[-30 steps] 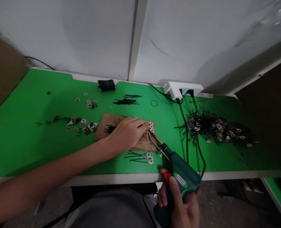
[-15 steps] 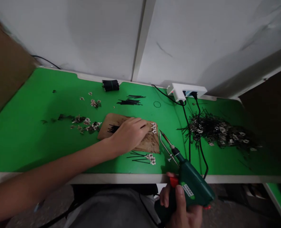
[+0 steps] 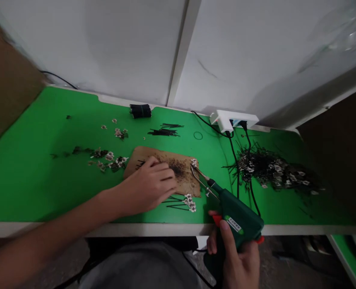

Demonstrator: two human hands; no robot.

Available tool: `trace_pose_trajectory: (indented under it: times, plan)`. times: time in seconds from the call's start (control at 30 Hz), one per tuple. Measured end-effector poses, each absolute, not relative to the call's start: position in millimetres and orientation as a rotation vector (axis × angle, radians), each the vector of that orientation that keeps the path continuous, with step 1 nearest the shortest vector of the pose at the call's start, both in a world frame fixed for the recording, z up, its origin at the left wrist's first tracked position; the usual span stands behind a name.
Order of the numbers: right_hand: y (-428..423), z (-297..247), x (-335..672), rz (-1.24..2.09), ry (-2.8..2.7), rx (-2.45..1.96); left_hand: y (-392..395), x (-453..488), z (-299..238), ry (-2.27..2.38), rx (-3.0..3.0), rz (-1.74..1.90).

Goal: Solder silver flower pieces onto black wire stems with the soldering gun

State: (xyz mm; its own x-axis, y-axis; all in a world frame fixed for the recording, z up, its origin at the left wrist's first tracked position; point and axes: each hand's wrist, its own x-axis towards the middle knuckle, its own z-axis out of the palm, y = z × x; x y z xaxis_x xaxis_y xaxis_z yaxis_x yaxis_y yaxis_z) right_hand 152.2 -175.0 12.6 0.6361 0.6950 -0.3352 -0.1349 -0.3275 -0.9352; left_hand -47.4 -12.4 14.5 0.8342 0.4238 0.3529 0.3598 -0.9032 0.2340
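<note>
My right hand (image 3: 238, 263) grips a green soldering gun (image 3: 241, 218) with a red trigger. Its metal tip and solder guide tube reach over the right edge of a brown, scorched board (image 3: 188, 188), beside small white-and-metal parts (image 3: 193, 162) at that edge. On the board's left half rests my left hand (image 3: 154, 184), its fingers curled down and closed; what they hold is hidden. Short black wires (image 3: 140, 163) stick out just behind the knuckles. Below the board lie several black wires with white parts on their ends (image 3: 189, 202).
Loose small parts (image 3: 117, 161) lie left of the board. Behind it are loose black wires (image 3: 164, 132), a banded wire bundle (image 3: 140, 111) and a thin ring (image 3: 198, 135). On the right, cords from a white power strip (image 3: 248, 117) cross beside a large heap of wired parts (image 3: 274, 166).
My left hand has drawn back leftward from the white parts at the board's right edge. The soldering gun has moved left and its tip now reaches over that edge.
</note>
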Motion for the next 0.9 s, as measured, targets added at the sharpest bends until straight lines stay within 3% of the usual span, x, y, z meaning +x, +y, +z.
trace_pose_trajectory:
  times: [0.23, 0.63, 0.9]
  plan:
    - [-172, 19, 157, 0.958, -0.443, -1.707, 5, -85, 26, 0.883, 2.985, 0.56]
    - [-167, 29, 157, 0.946, -0.484, -1.778, 4, -70, 23, 0.893, 3.267, 0.537]
    - [-172, 28, 165, 0.955, -0.538, -1.817, 7, -51, 24, 0.92, 3.034, 0.645]
